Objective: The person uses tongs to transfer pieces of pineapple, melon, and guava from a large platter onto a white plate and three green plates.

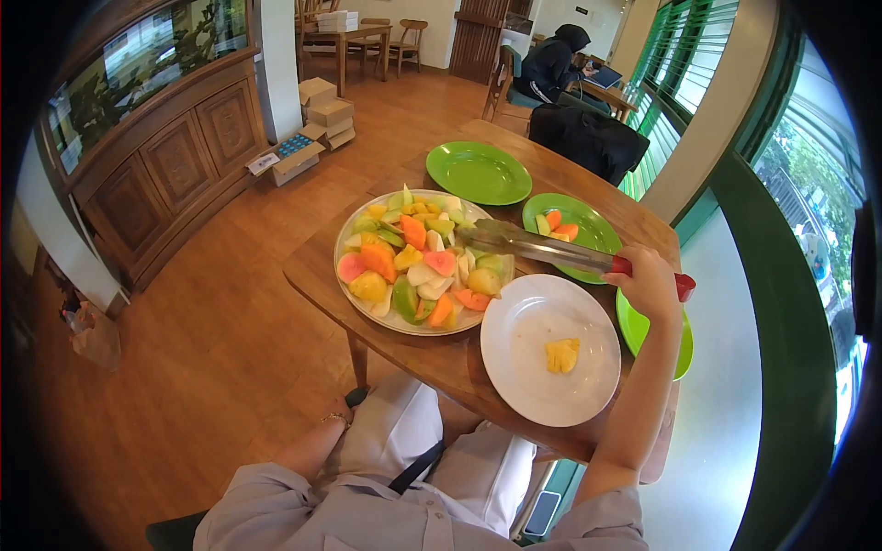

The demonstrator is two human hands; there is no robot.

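Observation:
My right hand (646, 283) is closed around the red handle of metal tongs (542, 246). The tongs reach left, their tips over the right side of a large plate (411, 323) heaped with cut fruit (418, 257) in orange, pink, green, yellow and white. Below the tongs, a white plate (514, 367) bears one yellow pineapple piece (562, 355). Just beyond my right hand, a green plate (597, 225) holds a few orange and green fruit pieces (556, 225). My left forearm (308, 450), with a bracelet, hangs beside my thigh; the fingers there are hidden.
Another green plate (478, 173) stands at the table's far side, and a further green plate (682, 354) lies partly under my right arm. A black jacket (588, 142) drapes beyond the wooden table (317, 266). A seated person (547, 69) uses a laptop. A phone (542, 512) lies near my right hip.

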